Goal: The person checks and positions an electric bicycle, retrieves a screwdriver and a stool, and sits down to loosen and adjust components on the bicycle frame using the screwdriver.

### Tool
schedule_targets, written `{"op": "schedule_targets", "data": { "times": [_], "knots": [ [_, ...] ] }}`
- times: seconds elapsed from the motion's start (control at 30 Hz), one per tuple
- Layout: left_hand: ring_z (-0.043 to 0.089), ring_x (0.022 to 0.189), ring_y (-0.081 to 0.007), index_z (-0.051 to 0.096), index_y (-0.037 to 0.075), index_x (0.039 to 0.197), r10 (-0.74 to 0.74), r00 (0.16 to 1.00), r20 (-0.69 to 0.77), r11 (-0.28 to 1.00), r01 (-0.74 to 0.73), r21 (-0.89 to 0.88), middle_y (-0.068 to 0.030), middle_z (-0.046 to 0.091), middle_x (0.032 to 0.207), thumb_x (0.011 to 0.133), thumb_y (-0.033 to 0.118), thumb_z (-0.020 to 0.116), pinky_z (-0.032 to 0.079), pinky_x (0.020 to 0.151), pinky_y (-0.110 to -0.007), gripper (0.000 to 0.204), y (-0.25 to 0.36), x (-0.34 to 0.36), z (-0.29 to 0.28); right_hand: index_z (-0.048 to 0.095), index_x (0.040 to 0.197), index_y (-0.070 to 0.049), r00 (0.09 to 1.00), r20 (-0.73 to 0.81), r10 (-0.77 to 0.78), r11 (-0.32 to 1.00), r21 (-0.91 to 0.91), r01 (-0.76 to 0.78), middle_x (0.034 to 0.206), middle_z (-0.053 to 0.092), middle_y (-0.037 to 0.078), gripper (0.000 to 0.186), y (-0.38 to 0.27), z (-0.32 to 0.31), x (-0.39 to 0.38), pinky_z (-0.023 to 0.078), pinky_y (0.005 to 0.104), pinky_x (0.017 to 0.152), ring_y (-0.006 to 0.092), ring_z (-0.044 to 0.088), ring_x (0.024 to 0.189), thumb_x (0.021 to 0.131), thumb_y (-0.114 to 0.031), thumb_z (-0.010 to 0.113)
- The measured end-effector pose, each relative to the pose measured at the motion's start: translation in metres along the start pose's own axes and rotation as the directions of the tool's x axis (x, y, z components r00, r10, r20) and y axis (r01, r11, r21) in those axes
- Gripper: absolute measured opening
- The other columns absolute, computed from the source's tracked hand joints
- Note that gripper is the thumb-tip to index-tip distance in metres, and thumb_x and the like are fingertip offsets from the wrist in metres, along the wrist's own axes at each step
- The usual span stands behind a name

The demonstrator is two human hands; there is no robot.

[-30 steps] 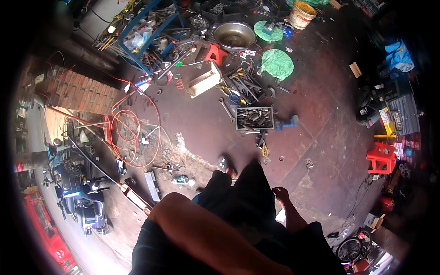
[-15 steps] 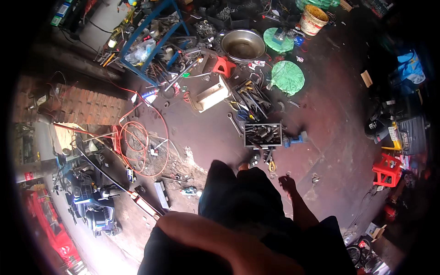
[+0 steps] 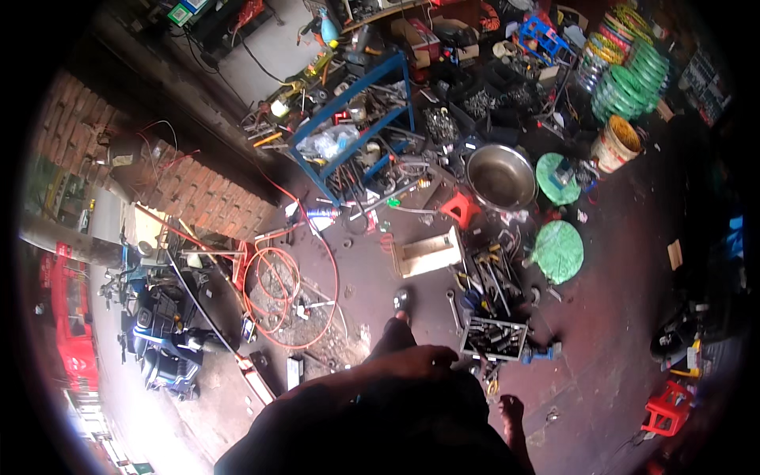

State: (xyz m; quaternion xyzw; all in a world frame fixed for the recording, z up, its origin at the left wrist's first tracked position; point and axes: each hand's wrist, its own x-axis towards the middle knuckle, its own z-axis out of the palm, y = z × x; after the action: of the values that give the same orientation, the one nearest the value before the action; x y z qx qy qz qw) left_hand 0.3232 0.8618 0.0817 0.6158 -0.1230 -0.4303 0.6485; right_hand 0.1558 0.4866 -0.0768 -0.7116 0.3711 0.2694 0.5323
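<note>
My left arm reaches across my dark clothing, and the left hand [image 3: 434, 361] hangs over my leg; its fingers are too dark to make out. Lower right, my right hand [image 3: 511, 408] hangs above the floor with loosely bent fingers, somewhat apart, and nothing visible in it. Both hands are nearest to a metal tray of dark tools and sockets [image 3: 495, 339], which lies on the floor ahead. A blue tool [image 3: 543, 352] sits at its right side. A wrench [image 3: 454, 309] lies left of the tray. Beyond it is a toolbox full of hand tools [image 3: 495, 275].
Ahead stand a wooden box [image 3: 428, 255], a red stool [image 3: 461, 209], a metal basin [image 3: 502, 176] and a blue rack [image 3: 352, 95]. An orange hose [image 3: 336, 277] coils at left near a scooter [image 3: 162, 340]. Another red stool [image 3: 668, 408] is at right. My shoe [image 3: 402, 300] is forward.
The view has shifted, so the floor things appear lower and further right. One foot is now forward. My left hand has come into view over my leg.
</note>
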Motion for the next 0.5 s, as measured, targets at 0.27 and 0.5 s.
{"op": "schedule_targets", "data": {
  "times": [0.27,0.5],
  "knots": [
    [0.057,0.104,-0.0327,0.053,0.006,0.118,-0.126,0.944,-0.305,0.727,0.297,0.620,-0.0165,0.059,0.114,0.080,0.025,0.059,0.046,0.088,-0.041,0.044,0.021,-0.032,-0.130,0.061,0.087,-0.007,0.958,0.133,-0.256,0.929,-0.242,0.281,0.068,0.058,-0.001,0.025,-0.112,0.127,0.015,0.041,0.0224,0.051,0.0086,0.053,0.058,0.081,-0.031,0.059],
    [0.063,0.092,-0.0310,0.061,0.011,0.109,-0.165,0.703,-0.692,0.815,0.492,0.306,-0.0143,0.065,0.101,0.078,0.025,0.060,0.049,0.081,-0.039,0.034,0.005,-0.074,-0.213,0.062,0.082,-0.005,0.926,0.190,-0.325,0.918,-0.173,0.358,0.076,0.060,0.012,0.023,-0.213,0.180,0.015,0.042,0.0364,0.070,0.0248,0.057,0.077,0.085,-0.024,0.050]
  ]
}}
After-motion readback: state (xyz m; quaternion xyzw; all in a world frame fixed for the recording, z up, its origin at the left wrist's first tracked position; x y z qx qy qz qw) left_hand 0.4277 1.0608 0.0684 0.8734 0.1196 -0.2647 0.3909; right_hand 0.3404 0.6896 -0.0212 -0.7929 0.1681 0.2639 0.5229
